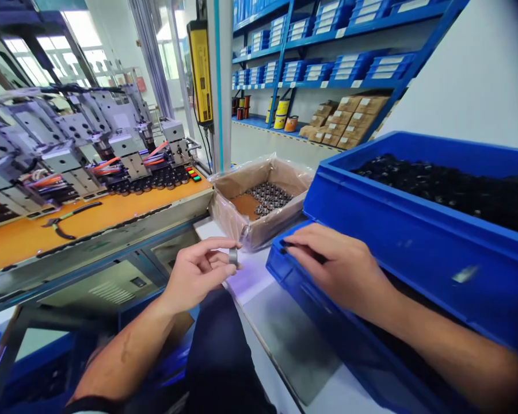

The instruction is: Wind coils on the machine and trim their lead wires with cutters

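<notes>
Between the thumb and fingers of my left hand (201, 267) is a small grey metal ring (233, 256), held above the white table edge. My right hand (334, 259) is over the near rim of the lower blue bin (280, 267), its thumb and index finger pinching a small black part (285, 246). The two hands are apart. Beyond them, a plastic-lined cardboard box (263, 230) holds many small metal parts (273, 197) on its floor.
At right, a large blue bin (371, 207) full of black parts stands over the lower bin. On the left, a machine (125, 149) and pliers (64, 221) occupy an orange bench (107, 215). Blue shelving (280, 52) holds bins behind.
</notes>
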The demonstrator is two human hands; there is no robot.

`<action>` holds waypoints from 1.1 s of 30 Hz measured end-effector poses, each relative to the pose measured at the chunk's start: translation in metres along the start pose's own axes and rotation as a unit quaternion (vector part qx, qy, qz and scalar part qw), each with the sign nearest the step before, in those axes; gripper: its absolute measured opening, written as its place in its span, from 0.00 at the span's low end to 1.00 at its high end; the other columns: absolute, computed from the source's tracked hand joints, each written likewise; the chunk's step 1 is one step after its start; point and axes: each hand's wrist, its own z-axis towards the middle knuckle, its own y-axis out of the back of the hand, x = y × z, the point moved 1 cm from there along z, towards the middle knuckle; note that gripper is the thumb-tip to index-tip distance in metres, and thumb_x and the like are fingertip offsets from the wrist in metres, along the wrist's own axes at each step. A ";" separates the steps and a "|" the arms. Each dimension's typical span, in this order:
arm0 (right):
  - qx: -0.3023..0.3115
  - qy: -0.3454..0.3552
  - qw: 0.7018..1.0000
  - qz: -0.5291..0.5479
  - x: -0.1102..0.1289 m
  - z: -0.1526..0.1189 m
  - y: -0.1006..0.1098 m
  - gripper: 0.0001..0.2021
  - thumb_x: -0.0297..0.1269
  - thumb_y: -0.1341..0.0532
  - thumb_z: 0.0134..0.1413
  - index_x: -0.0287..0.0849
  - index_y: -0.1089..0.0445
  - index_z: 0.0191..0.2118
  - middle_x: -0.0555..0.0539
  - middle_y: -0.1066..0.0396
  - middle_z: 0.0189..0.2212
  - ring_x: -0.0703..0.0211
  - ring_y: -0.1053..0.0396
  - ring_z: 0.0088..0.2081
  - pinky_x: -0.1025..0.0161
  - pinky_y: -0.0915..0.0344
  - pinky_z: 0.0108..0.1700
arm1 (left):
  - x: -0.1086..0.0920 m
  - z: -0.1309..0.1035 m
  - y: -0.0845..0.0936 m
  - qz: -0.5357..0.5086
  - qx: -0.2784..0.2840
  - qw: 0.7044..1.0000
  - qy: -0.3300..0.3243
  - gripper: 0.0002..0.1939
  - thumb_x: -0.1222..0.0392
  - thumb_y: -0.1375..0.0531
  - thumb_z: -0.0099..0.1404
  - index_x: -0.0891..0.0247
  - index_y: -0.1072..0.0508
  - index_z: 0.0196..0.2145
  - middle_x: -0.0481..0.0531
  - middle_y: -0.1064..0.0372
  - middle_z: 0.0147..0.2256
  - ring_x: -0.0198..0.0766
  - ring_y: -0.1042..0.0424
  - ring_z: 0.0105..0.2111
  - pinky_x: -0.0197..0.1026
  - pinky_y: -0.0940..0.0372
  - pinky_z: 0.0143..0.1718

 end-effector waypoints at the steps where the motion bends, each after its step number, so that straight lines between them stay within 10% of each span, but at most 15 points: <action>1: -0.009 0.027 0.999 0.030 0.015 0.007 -0.002 0.04 0.28 0.41 0.60 0.41 0.29 0.38 0.46 0.26 0.33 0.61 0.28 0.34 0.64 0.30 0.36 | -0.003 -0.008 -0.003 -0.021 -0.008 1.000 -0.008 0.16 0.66 0.31 0.56 0.62 0.22 0.43 0.56 0.22 0.43 0.36 0.22 0.35 0.36 0.27 0.37; 8: -0.040 0.127 0.984 0.121 0.070 -0.005 -0.029 0.04 0.28 0.38 0.59 0.42 0.34 0.36 0.48 0.33 0.31 0.64 0.32 0.33 0.67 0.33 0.33 | -0.013 -0.043 -0.009 -0.043 -0.046 0.997 -0.052 0.14 0.70 0.29 0.51 0.62 0.20 0.37 0.55 0.20 0.40 0.35 0.22 0.34 0.34 0.26 0.37; 33: -0.014 0.096 0.978 0.187 0.060 -0.020 -0.046 0.05 0.24 0.38 0.58 0.40 0.33 0.35 0.47 0.30 0.29 0.65 0.30 0.32 0.67 0.30 0.34 | 0.016 -0.036 -0.020 -0.131 -0.006 0.990 0.043 0.18 0.74 0.28 0.48 0.61 0.19 0.37 0.53 0.19 0.41 0.36 0.20 0.36 0.33 0.24 0.39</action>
